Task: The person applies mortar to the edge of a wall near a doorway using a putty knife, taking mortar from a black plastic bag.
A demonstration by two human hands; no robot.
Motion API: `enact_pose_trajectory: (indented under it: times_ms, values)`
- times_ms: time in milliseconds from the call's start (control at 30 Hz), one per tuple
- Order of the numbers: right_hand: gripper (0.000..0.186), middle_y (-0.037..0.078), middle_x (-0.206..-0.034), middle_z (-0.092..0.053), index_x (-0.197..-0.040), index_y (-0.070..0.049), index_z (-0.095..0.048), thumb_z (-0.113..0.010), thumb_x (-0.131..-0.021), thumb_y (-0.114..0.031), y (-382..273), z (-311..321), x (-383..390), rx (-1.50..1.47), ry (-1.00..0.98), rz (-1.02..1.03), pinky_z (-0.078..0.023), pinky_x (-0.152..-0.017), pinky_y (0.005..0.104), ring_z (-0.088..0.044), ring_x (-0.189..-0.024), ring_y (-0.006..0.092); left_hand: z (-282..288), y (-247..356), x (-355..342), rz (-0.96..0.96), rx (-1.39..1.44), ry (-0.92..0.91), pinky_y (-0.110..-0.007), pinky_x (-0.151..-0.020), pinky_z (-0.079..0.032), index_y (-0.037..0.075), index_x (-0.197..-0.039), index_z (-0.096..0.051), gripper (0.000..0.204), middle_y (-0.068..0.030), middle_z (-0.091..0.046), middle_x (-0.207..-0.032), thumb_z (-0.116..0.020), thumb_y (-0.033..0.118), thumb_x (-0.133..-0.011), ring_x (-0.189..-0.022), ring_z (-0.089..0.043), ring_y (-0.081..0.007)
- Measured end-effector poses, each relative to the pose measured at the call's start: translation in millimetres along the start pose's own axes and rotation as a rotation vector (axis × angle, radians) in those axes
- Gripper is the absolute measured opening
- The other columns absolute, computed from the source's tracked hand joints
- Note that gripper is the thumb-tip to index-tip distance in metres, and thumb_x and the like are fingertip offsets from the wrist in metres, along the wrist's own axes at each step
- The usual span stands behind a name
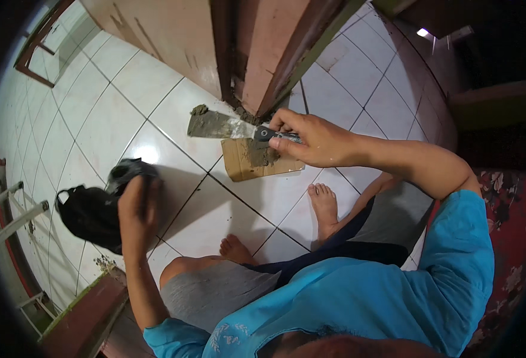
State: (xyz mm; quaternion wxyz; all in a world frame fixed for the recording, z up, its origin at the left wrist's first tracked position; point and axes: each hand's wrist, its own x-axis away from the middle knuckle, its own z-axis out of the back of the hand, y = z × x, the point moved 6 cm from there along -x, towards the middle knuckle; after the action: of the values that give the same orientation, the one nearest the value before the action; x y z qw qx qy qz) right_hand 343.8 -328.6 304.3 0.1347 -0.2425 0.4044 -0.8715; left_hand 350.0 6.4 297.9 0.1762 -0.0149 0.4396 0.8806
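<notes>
My right hand (311, 138) grips the dark handle of a putty knife (224, 126), fingers and thumb closed round it. Its wide blade points left, smeared with grey mortar, with a lump at the far left corner. Under the handle lies a piece of brown cardboard (239, 166) bearing a patch of wet mortar (263, 153). At the left, my left hand (136, 203) is closed at the opening of a black plastic bag (87, 215); its fingertips are blurred and partly hidden. The bag's contents are not clear.
Just beyond the knife stands the foot of a pinkish door frame (269, 65), with mortar (248, 113) along its base. White floor tiles (185, 161) surround it. A metal ladder (21, 215) is at the far left, red patterned fabric (508, 238) at the right. My bare feet (324, 206) are close by.
</notes>
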Motion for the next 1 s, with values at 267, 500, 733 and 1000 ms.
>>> enact_pose_trajectory:
  times_ms: [267,500,733,1000]
  values:
    - [0.023,0.008,-0.103,-0.066,-0.114,-0.002,-0.055,-0.06,-0.104,-0.022,-5.6,2.3,-16.9,-0.089,0.095,-0.108,-0.051,-0.081,0.0306,-0.062,-0.093,0.0134,-53.4,47.2,-10.2,-0.261,-0.023,-0.566,-0.047,-0.078,-0.051,0.001,-0.099,-0.067,0.027,-0.0183,-0.063,-0.088,-0.065,0.028,-0.097,-0.085,-0.062,-0.0373]
    - [0.023,0.004,-0.094,-0.063,-0.113,-0.002,-0.057,-0.06,-0.104,-0.023,-42.6,-9.2,-39.4,-0.079,0.063,-0.13,-0.047,-0.072,0.0255,-0.056,-0.083,0.0072,12.4,-19.8,10.2,-0.06,-0.284,0.143,-0.044,-0.085,-0.053,0.003,-0.114,-0.066,0.033,-0.0167,-0.068,-0.106,-0.071,0.029,-0.095,-0.097,-0.066,-0.0357]
    - [0.023,0.009,-0.086,-0.065,-0.113,-0.003,-0.058,-0.061,-0.102,-0.023,-75.6,-15.4,-71.1,0.157,0.158,0.179,-0.047,-0.07,0.0309,-0.06,-0.077,0.0145,-6.8,-70.6,-11.9,0.005,-0.882,0.419,-0.044,-0.091,-0.04,0.003,-0.108,-0.06,0.049,-0.0143,-0.06,-0.106,-0.08,0.04,-0.081,-0.104,-0.056,-0.0316]
    - [0.023,0.016,-0.102,-0.069,-0.118,-0.002,-0.06,-0.064,-0.098,-0.013,-101.1,-34.6,-81.0,0.531,-0.008,0.213,-0.052,-0.082,0.037,-0.068,-0.093,0.0332,36.3,-76.7,39.7,0.084,-0.456,0.586,-0.042,-0.084,-0.048,0.002,-0.101,-0.064,0.018,-0.0121,-0.067,-0.098,-0.067,0.009,-0.085,-0.092,-0.063,-0.0295]
